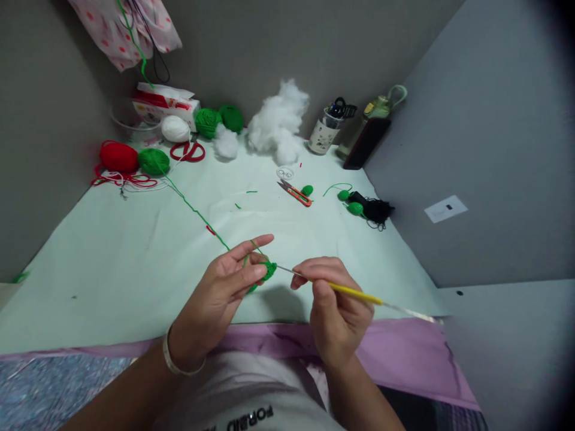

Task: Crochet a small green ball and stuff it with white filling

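Observation:
My left hand [229, 281] pinches a small green crochet piece [269, 271] between thumb and fingers, its index finger stretched out with green yarn over it. That yarn [195, 211] runs back across the table to a green ball [153, 161]. In my right hand [336, 299] is a crochet hook [357, 293] with a yellow handle, held like a pen. The hook's metal shaft reaches the edge of the green piece; whether its tip sits inside a stitch is too small to tell.
Orange-handled thread snips [296, 194] lie mid-table near a small green crocheted piece [307, 190]. White stuffing [279, 123], red scissors [187, 151] and a red yarn ball [119, 157] are farther back. A phone [367, 143] leans against a bottle at right, beyond black yarn [375, 209].

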A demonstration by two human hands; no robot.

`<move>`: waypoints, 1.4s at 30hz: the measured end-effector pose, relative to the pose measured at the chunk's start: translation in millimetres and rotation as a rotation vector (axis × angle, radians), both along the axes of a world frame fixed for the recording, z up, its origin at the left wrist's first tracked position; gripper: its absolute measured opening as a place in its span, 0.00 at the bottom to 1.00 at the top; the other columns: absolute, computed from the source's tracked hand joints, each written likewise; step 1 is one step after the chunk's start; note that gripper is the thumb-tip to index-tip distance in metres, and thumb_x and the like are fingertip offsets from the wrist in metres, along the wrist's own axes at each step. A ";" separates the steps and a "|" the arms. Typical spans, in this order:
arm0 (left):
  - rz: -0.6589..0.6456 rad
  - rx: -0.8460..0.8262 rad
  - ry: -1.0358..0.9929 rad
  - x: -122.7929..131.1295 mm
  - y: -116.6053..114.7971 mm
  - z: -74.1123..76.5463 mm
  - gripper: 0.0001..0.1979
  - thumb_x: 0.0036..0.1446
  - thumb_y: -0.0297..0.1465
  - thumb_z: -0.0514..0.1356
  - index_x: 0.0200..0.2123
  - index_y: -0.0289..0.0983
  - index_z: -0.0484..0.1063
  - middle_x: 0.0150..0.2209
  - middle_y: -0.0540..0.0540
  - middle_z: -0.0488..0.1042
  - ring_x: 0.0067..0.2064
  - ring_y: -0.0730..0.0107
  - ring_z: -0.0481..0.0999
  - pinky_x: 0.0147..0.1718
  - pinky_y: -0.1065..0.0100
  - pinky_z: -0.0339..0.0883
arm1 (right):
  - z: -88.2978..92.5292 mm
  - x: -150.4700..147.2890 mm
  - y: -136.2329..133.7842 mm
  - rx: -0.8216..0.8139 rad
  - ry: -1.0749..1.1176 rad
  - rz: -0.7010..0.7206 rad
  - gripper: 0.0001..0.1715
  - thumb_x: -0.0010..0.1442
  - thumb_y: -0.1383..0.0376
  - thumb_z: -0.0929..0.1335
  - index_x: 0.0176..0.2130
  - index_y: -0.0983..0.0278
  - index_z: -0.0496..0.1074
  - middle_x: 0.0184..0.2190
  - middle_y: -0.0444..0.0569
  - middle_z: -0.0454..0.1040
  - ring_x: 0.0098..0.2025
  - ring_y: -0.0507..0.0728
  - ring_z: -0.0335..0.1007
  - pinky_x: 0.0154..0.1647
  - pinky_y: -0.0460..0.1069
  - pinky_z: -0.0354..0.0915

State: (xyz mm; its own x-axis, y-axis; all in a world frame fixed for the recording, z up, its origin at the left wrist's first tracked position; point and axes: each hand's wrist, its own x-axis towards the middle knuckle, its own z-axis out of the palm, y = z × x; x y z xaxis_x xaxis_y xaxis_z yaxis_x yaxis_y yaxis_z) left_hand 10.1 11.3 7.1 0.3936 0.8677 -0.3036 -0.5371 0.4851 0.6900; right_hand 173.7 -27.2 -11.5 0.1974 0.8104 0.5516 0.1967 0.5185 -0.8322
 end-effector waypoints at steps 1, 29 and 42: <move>0.009 0.027 0.020 -0.7 0.2 0.3 0.21 0.55 0.29 0.74 0.53 0.40 0.82 0.32 0.53 0.74 0.34 0.78 0.70 0.38 0.77 0.66 | 2.4 -1.3 2.7 -0.039 0.103 0.036 0.13 0.73 0.66 0.66 0.45 0.55 0.82 0.36 0.49 0.80 0.34 0.57 0.76 0.33 0.54 0.75; 0.000 0.161 0.112 3.3 -5.3 -6.4 0.18 0.60 0.32 0.73 0.53 0.40 0.80 0.35 0.51 0.79 0.38 0.73 0.77 0.43 0.70 0.67 | -3.5 -6.3 9.4 -0.177 0.298 0.216 0.10 0.71 0.65 0.71 0.44 0.55 0.85 0.39 0.48 0.81 0.35 0.53 0.74 0.34 0.49 0.72; -0.168 -0.094 -0.106 -4.9 3.3 -4.5 0.18 0.60 0.28 0.70 0.54 0.37 0.83 0.32 0.52 0.75 0.23 0.88 0.60 0.35 0.77 0.67 | 3.8 -0.6 17.1 -0.387 0.636 0.219 0.09 0.66 0.58 0.76 0.35 0.59 0.84 0.30 0.45 0.79 0.26 0.48 0.71 0.27 0.42 0.68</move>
